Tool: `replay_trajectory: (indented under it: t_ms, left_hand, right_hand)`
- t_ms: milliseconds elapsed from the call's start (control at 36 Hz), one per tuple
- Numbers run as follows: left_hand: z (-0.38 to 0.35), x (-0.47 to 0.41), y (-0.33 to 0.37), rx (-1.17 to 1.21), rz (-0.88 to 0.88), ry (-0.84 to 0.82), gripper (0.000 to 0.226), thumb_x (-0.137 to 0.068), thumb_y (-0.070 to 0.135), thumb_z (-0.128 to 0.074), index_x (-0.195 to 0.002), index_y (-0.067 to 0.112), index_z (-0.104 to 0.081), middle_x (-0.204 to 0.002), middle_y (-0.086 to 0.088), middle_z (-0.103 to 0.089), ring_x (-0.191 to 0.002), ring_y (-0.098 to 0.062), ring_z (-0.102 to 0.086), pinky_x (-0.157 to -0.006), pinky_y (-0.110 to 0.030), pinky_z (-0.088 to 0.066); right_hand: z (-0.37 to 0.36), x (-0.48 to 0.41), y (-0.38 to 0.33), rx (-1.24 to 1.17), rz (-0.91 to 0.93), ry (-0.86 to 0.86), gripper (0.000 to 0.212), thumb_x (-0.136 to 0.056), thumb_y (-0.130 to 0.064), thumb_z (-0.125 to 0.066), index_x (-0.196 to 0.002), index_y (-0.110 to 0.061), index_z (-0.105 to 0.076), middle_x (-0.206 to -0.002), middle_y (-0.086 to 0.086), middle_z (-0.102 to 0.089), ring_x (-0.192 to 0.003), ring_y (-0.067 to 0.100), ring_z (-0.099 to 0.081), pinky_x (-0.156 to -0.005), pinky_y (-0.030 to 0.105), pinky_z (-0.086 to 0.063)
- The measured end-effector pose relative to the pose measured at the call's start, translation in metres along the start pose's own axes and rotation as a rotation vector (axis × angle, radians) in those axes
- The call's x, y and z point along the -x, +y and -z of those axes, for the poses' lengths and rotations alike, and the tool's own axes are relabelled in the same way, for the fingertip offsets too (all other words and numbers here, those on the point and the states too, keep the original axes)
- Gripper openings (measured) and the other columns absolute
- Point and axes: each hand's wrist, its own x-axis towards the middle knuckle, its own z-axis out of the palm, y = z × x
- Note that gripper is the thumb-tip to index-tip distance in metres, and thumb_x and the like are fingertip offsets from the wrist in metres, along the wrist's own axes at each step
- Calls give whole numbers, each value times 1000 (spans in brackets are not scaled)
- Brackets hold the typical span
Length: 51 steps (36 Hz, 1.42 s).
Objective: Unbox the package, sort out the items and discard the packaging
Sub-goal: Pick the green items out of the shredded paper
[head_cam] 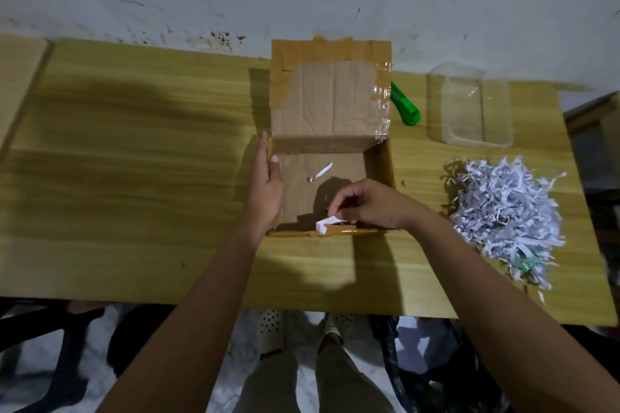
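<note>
Cardboard box [330, 147] sits mid-table, flap up. Left hand [266, 189] grips its left wall; right hand [369, 206] pinches a white paper scrap [327, 222] at the near rim. Risk: one loose strip [320, 172] inside gets missed; shredded paper [506, 211] nearby may scatter.

Cutter [405, 106] partly behind box flap [330, 95]

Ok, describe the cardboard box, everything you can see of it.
The cardboard box is brown, creased, and open, its far flap standing up with tan and clear tape along the edges. It sits on the wooden table. Inside lies one paper strip. The left hand holds its left wall; the right hand pinches a white paper scrap at the near edge.
</note>
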Motion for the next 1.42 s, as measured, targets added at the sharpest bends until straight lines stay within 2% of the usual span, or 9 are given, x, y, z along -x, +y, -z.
replay_trajectory:
  t_ms: [83, 222, 389, 528, 778, 1028, 1222, 1306, 1417]
  left_hand:
    - [0, -1, -1, -4, 4, -10, 47, -101, 15, -31, -147, 17, -21, -154, 1, -24, -140, -9, -21, -81, 16, -16]
    - [0, -1, -2, -9, 10, -5, 47, -101, 16, -31, -146, 17, -21, -153, 1, -25, -140, -8, -22, -81, 17, -16]
    - [0, -1, -2, -23, -2, -9, 47, -101, 16, -30, -147, 18, -20, -154, 1, -24, -140, -9, -22, -90, 5, -17]
    - [-2, -1, -1, -53, -6, 27, 46, -101, 14, -30, -146, 16, -22, -153, 0, -27, -140, -12, -24, -82, 15, -15]
    - [-2, -3, -3, -89, -17, 72, 44, -101, 16, -31, -144, 18, -29, -148, 0, -35, -136, -12, -31, -91, -1, -21]
    - [-1, -5, -7, -22, -13, 42, 44, -100, 17, -33, -144, 21, -29, -148, 3, -35, -126, 2, -29, -93, -3, -22]
    - [1, -10, -8, -18, -20, 20, 44, -100, 16, -33, -144, 18, -29, -149, 0, -34, -133, -3, -28, -91, 3, -21]
    - [4, -12, -6, -16, -23, 37, 44, -100, 15, -33, -144, 17, -30, -149, 0, -34, -136, -10, -29, -93, 0, -20]
    - [6, -15, -3, -22, -24, 70, 43, -100, 13, -33, -143, 15, -32, -148, -1, -35, -136, -11, -31, -82, 14, -19]
  right_hand:
    - [-6, -7, -1, 49, 42, 200, 12, -83, -1, -63, -86, -9, -71, -79, -1, -69, -66, -3, -59, -68, 11, -45]
    - [-9, -9, -3, 159, 100, 396, 26, -82, 7, -56, -100, -6, -70, -105, 13, -68, -98, 22, -63, -84, 14, -44]
    - [0, 2, -8, 255, 43, 424, 28, -86, 5, -49, -105, -4, -67, -109, 15, -66, -101, 28, -61, -75, 14, -39]
    - [-1, 5, -12, 411, -201, 317, 31, -87, 0, -40, -109, -2, -63, -113, 20, -62, -102, 32, -57, -74, 30, -43]
    - [-5, -1, -29, 552, -454, 52, 34, -98, -12, -31, -124, 0, -49, -130, 19, -52, -115, 32, -51, -81, 30, -39]
    - [-15, -9, -5, -17, -364, 193, 32, -86, 5, -38, -75, -9, -64, -89, 15, -65, -84, 28, -62, -75, 35, -50]
    - [-25, -18, -5, -413, -164, 255, 27, -90, 11, -41, -84, -9, -58, -84, 12, -61, -74, 24, -58, -65, 30, -51]
    - [-16, -14, -4, -118, -164, 366, 24, -87, 6, -47, -80, -12, -60, -87, 14, -63, -78, 26, -62, -69, 36, -55]
    - [-9, -10, -8, 327, -222, 230, 21, -85, -2, -49, -93, -9, -67, -99, 11, -66, -92, 22, -59, -66, 22, -45]
